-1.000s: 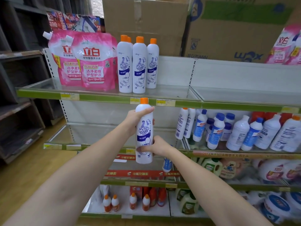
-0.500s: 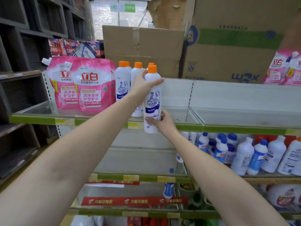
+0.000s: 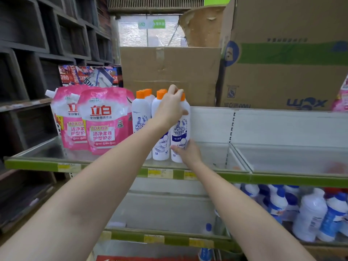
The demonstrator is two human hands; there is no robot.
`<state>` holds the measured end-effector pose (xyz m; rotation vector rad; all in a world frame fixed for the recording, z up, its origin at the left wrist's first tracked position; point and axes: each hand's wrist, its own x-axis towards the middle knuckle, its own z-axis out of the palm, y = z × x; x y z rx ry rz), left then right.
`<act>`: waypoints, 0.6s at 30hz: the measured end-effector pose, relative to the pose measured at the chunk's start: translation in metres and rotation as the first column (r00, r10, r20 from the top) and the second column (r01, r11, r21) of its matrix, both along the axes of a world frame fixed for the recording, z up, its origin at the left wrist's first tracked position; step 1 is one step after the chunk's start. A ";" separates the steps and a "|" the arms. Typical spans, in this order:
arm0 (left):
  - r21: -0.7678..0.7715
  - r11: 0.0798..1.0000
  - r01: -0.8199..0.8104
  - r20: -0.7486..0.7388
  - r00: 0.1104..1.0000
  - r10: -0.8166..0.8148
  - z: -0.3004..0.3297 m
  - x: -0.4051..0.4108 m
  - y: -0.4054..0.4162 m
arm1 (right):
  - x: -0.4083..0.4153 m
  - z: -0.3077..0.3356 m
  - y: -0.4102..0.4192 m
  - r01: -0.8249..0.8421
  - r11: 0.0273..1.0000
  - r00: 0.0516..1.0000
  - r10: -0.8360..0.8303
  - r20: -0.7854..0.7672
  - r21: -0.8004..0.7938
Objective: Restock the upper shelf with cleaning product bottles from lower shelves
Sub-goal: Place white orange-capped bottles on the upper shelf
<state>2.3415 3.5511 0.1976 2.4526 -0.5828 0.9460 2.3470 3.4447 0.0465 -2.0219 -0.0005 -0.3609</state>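
A white Mr Muscle bottle (image 3: 181, 129) with an orange cap stands upright on the upper shelf (image 3: 207, 175), at the right end of a row of like bottles (image 3: 141, 117). My left hand (image 3: 170, 108) grips its neck and shoulder from the left. My right hand (image 3: 188, 152) holds its base from the front right, fingers curled round it. Whether the base fully rests on the shelf is hard to tell.
Pink detergent pouches (image 3: 102, 119) stand left of the bottles. Cardboard boxes (image 3: 169, 72) sit behind and above the shelf. To the right the upper shelf has a divider (image 3: 239, 157). Blue-capped white bottles (image 3: 308, 213) fill the shelf below at right.
Both hands lifted the bottle from chest height up over the shelf edge and brought it beside the row of orange-capped bottles. The view tilted upward.
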 end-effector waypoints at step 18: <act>0.306 0.914 -0.266 0.022 0.962 0.272 0.018 0.065 -0.026 | 0.070 0.013 -0.006 -0.066 0.974 0.988 0.033 -0.152 -0.218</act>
